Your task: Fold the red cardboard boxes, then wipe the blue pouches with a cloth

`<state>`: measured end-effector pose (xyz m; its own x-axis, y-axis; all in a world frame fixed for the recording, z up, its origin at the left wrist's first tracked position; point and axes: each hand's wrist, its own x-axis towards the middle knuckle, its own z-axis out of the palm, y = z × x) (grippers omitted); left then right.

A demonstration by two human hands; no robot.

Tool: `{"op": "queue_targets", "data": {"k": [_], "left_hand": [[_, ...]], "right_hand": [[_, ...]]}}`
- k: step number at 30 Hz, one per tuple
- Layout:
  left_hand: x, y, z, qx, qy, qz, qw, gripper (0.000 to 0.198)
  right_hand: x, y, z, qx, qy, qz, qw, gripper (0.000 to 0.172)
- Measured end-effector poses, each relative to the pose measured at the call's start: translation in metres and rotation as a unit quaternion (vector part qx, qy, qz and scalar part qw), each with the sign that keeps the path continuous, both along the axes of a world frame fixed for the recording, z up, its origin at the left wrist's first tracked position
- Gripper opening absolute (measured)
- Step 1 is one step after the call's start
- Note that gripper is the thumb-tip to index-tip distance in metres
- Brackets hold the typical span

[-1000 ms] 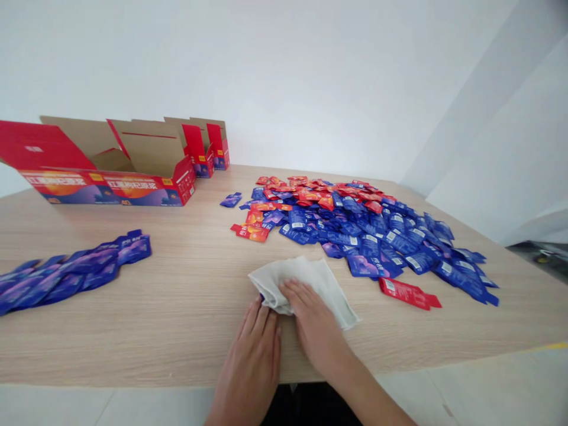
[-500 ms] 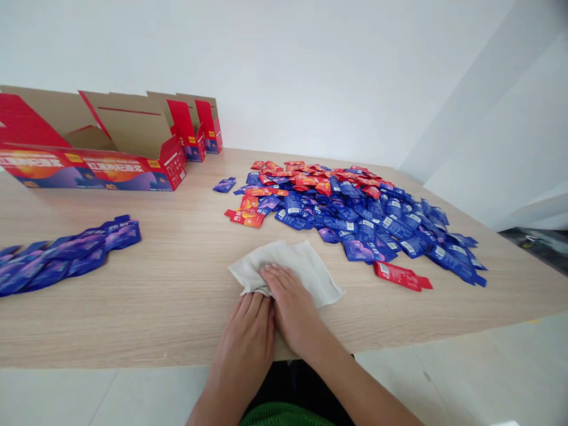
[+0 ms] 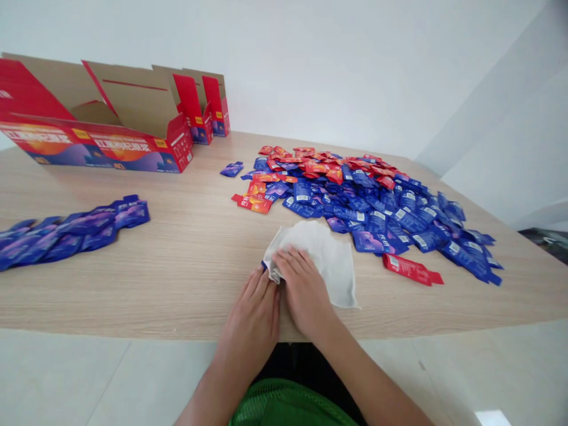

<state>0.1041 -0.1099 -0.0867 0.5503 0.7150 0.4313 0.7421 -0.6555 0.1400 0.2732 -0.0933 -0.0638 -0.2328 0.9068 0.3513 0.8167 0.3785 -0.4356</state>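
A pale grey cloth (image 3: pixel 335 260) lies on the table in front of me, partly bunched. My right hand (image 3: pixel 306 293) presses down on it, fingers close together and gripping its near folds. Beside it, my left hand (image 3: pixel 252 310) holds down a blue sachet (image 3: pixel 264 265) at the cloth's left edge. Just a small corner of that sachet shows; fingers and cloth cover the rest. To the right of the cloth lies a single red sachet (image 3: pixel 410 269). Beyond is a large heap of blue and red sachets (image 3: pixel 368 204).
Overlapping blue sachets (image 3: pixel 75 234) lie in a row at the left on the wooden table (image 3: pixel 186 284). Open red cartons (image 3: pixel 146 148) stand at the back left, near the white wall. One blue sachet (image 3: pixel 232 170) lies apart from the heap. The table's front edge is close to me.
My right hand has shifted the cloth to the right and turned it, baring a blue corner by my left fingertips. The view has tilted down slightly.
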Motion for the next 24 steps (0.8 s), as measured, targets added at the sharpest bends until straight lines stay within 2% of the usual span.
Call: {"op": "queue_targets", "data": {"k": [2,4,7,9,13,16,17,19,22,24], "left_hand": [[0.0,0.0,0.001,-0.011,0.001,-0.002,1.0,0.04],[-0.001,0.0,0.0,0.0,0.0,0.006,1.0,0.042],[0.0,-0.002,-0.002,0.02,0.002,0.015,1.0,0.048],[0.0,-0.002,-0.003,0.021,0.006,0.018,1.0,0.049],[0.0,-0.002,-0.003,0.009,0.002,0.019,1.0,0.05],[0.001,-0.001,-0.002,0.001,-0.006,0.018,1.0,0.05],[0.001,-0.001,-0.001,0.001,-0.009,0.019,1.0,0.05],[0.001,-0.001,0.003,-0.005,-0.011,0.017,1.0,0.047],[0.001,-0.003,0.009,-0.03,0.011,0.006,0.999,0.041],[0.001,-0.003,0.01,-0.037,0.028,-0.005,0.999,0.039]], "right_hand": [[0.006,0.002,-0.004,-0.023,-0.014,0.018,0.999,0.067],[0.027,0.001,-0.009,-0.025,-0.018,-0.002,1.0,0.069],[0.062,-0.006,-0.013,-0.006,-0.015,-0.09,0.996,0.064],[0.074,-0.01,-0.011,-0.009,-0.013,-0.158,0.987,0.06],[0.078,-0.008,0.008,-0.024,-0.002,-0.224,0.974,0.045],[0.063,-0.001,0.029,0.028,0.07,-0.264,0.962,0.045],[0.053,0.001,0.032,0.051,0.104,-0.253,0.961,0.048],[0.027,0.003,0.031,0.064,0.144,-0.162,0.974,0.058],[-0.005,0.003,0.013,-0.017,0.075,0.036,0.996,0.073],[-0.006,0.003,-0.002,-0.054,0.019,0.072,0.996,0.076]]}}
